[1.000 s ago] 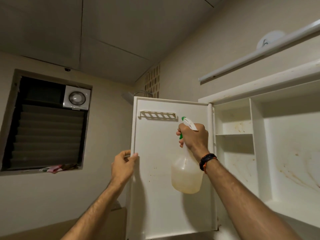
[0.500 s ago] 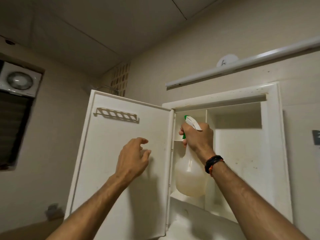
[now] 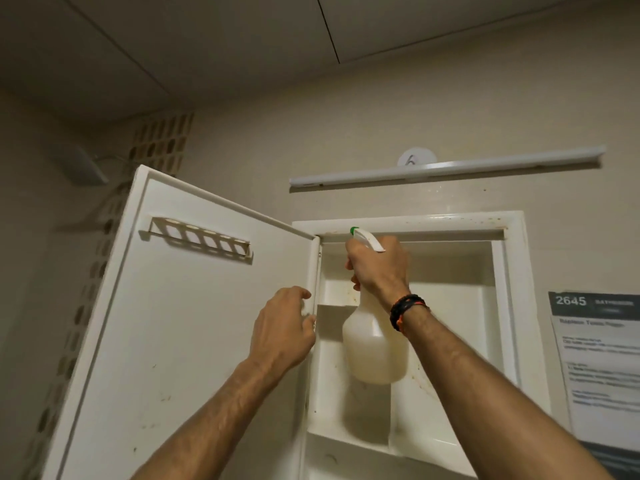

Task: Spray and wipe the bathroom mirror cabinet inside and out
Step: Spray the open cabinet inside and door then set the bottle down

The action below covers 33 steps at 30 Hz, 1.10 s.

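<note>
The white mirror cabinet [image 3: 512,271] hangs on the wall with its door [image 3: 194,323] swung open to the left, inner side facing me. A slotted holder [image 3: 201,239] sits high on the door's inside. My right hand [image 3: 379,268] grips the neck of a translucent spray bottle [image 3: 375,348] with a green-tipped nozzle, held inside the cabinet opening near its top left. My left hand [image 3: 284,327] rests by the door's hinge edge, fingers loosely curled, holding nothing. Brown stains mark the shelves [image 3: 336,301] inside.
A long white light bar [image 3: 446,169] runs along the wall above the cabinet. A printed notice [image 3: 602,362] hangs on the wall at the right. A patterned vent block [image 3: 162,142] and a shower head [image 3: 81,164] sit at the upper left.
My view has swung right, from the window to the cabinet front. My left hand let go of the door's outer edge and moved to the hinge side. The bottle moved into the cabinet opening.
</note>
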Available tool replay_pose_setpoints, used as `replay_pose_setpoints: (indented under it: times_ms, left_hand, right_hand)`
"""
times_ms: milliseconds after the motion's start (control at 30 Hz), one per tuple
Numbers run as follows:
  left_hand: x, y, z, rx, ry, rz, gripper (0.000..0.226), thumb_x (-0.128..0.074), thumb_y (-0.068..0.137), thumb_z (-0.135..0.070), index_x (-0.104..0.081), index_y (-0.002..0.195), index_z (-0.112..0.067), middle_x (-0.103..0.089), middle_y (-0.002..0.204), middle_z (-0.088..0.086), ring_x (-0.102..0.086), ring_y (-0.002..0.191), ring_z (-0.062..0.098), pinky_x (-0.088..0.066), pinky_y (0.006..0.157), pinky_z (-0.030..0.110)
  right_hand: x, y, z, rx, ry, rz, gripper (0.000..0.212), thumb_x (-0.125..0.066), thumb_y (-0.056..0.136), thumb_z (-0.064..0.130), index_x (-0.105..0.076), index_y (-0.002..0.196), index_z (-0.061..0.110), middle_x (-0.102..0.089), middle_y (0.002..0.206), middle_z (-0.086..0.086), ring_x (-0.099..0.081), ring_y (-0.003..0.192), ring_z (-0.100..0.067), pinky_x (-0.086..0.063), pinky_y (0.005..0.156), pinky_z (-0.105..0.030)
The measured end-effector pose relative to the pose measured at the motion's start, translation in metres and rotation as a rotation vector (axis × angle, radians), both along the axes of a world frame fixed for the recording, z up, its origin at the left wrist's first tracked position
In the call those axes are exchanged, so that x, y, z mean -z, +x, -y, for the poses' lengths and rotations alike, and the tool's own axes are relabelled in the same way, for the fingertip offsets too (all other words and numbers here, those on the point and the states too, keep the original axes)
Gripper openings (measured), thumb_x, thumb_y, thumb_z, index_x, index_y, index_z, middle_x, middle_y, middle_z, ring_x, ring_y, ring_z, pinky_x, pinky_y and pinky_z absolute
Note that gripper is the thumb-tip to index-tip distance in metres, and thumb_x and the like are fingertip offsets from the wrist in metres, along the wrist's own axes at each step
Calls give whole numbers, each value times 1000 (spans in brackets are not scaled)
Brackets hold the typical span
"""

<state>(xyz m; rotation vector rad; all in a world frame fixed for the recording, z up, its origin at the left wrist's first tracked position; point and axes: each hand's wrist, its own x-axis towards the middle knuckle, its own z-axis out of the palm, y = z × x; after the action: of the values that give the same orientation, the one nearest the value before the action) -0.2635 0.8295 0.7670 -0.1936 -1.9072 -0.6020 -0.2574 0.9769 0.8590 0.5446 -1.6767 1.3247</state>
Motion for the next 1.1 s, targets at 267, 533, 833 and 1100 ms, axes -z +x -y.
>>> replay_pose_setpoints:
  times_ms: [267,533,833,1100]
  left_hand:
    - [3,-9,4,68,30,-11,42,-64,90,-26,-52,130,-21,-57,130,-1,-59,112,15,-49,97,33]
    - [1,-6,1,90,64,27,44,-66,88,-23,-53,130,-17,-58,130,4,-58,114,21,-48,98,37]
    - [4,-4,-10,98,71,69,44,-70,85,-25,-56,127,-19,-62,125,3,-63,108,19,-52,93,38]
    - [42,-2,-32,119,-23,193,47,-66,87,-29,-52,131,-17,-57,132,2,-56,118,19,-46,100,35]
  right_hand:
    - [2,7,-27,121,-117,28,25,-62,81,24,-69,70,2,-72,71,-15,-61,39,-7,-48,38,-21]
    - [-1,38,-94,298,-225,-4,28,-58,78,28,-70,64,6,-71,64,-11,-61,37,-11,-46,37,-21]
    - [10,54,-136,300,-182,52,22,-59,82,23,-71,73,6,-71,69,-8,-59,38,-4,-44,37,-18]
    - [79,39,-114,175,-53,236,23,-61,79,23,-71,70,3,-73,69,-8,-61,41,-10,-48,41,-22]
